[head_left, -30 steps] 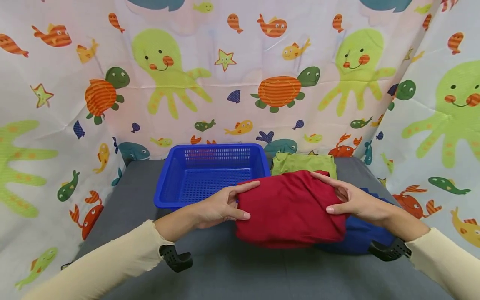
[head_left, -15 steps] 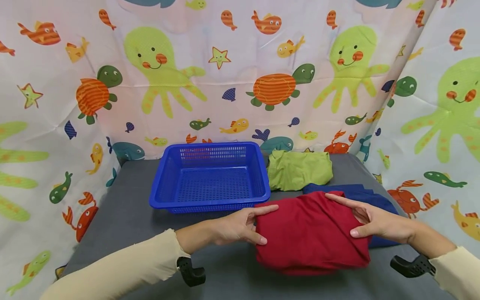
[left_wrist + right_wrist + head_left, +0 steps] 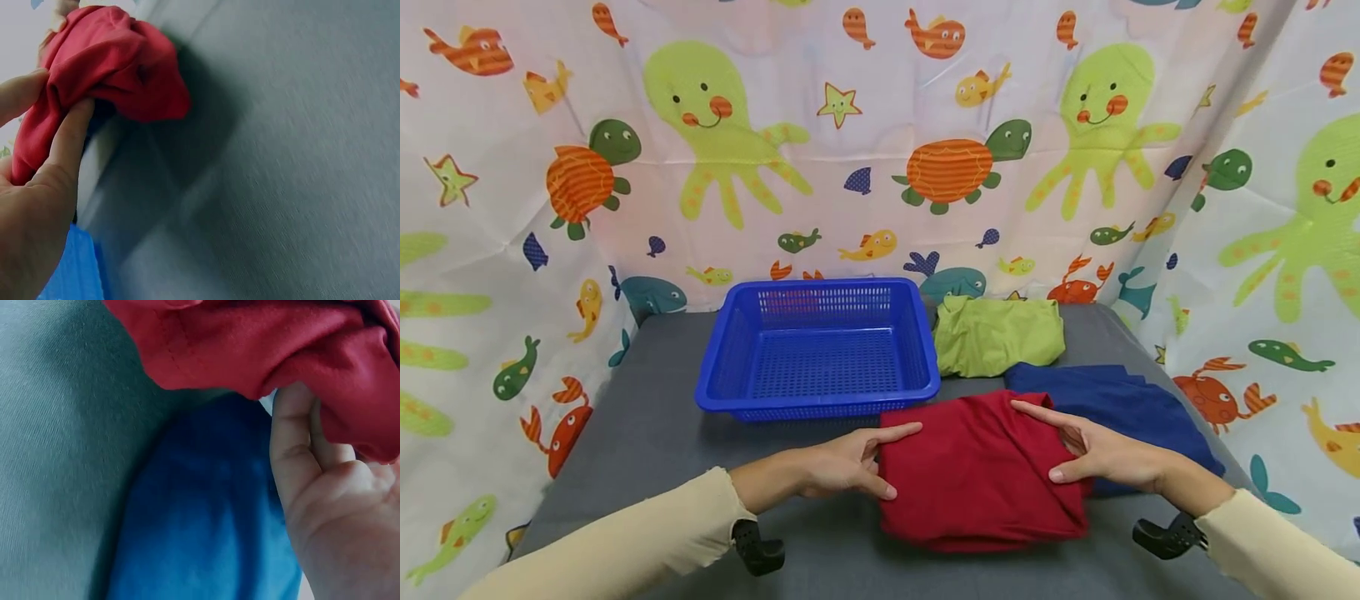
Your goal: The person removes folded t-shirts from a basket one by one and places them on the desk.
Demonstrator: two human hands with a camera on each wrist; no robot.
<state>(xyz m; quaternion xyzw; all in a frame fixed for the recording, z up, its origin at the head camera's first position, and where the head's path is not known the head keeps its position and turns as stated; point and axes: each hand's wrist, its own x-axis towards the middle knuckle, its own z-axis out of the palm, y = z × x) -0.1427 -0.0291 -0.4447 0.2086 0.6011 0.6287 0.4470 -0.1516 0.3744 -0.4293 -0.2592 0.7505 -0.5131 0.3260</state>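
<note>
A folded red garment (image 3: 977, 479) hangs a little above the grey table, held from both sides. My left hand (image 3: 842, 465) grips its left end, thumb on the near face and forefinger along the top. On the right end, my right hand (image 3: 1112, 450) grips in the same way. In the right wrist view, fingers reach under the red fabric (image 3: 250, 344), which shows a stitched hem. The left wrist view shows the garment's loose folds and its shadow on the table below. A blue folded cloth (image 3: 1150, 425) lies behind and beneath my right hand.
A blue perforated plastic basket (image 3: 820, 402) stands behind my left hand, with nothing seen inside. Right of it lies a folded lime-green cloth (image 3: 1000, 337). A curtain (image 3: 865, 167) printed with sea animals surrounds the grey table (image 3: 662, 375) at back and sides.
Both hands carried the red garment nearer and to the right, then back left. The green and blue cloths, partly covered a second ago, are now more exposed.
</note>
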